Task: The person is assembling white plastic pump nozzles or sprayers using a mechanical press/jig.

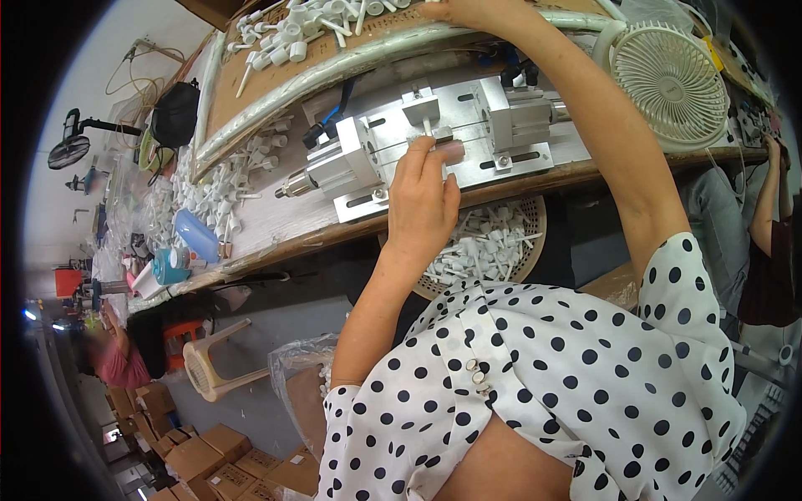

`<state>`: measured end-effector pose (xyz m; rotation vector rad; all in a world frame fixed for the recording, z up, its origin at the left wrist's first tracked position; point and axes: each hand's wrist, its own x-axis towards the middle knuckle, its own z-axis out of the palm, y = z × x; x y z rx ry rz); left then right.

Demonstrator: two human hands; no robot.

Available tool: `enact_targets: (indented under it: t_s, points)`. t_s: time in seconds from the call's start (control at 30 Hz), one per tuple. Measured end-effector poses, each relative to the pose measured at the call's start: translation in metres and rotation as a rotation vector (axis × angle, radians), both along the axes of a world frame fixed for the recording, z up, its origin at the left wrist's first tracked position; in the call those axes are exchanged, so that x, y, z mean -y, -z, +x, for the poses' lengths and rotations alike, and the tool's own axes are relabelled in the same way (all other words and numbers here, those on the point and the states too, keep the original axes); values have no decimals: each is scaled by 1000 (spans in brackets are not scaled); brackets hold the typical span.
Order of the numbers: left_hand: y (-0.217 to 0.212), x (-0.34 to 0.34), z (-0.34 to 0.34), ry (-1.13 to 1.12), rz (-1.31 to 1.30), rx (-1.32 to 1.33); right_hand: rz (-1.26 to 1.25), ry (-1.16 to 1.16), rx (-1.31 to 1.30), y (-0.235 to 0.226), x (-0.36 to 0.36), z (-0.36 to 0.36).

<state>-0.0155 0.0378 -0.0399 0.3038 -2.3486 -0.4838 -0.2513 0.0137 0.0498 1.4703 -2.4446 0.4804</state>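
Observation:
My left hand is at the middle of a metal clamping fixture, fingers bent together around a small white plastic part. The part's thin white stem shows just beyond the fingertips; the rest is hidden by my hand. One fingertip is blurred. My right arm stretches far forward, and my right hand is at the top edge beside a pile of white plastic caps with stems. Its fingers are partly cut off, so what they hold cannot be made out.
A basket of similar white parts sits below the bench edge. More loose parts lie left of the fixture, near a blue plastic scoop-like piece. A white fan stands at right. Behind are a stool, cartons and other people.

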Motion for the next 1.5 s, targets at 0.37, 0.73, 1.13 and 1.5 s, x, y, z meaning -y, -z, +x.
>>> enact_targets:
  t_s: [0.37, 0.73, 1.13, 1.5]
  points:
    - [-28, 19, -3, 75, 53, 205, -516, -621, 68, 7, -79, 42]
    - [-84, 193, -77, -184, -617, 257, -222, -910, 44, 66, -92, 98]
    - [-94, 163, -42, 16, 408, -362, -85, -887, 270, 40, -78, 88]
    - [-8, 6, 13, -108, 353, -149, -9, -479, -160, 14, 22, -65]
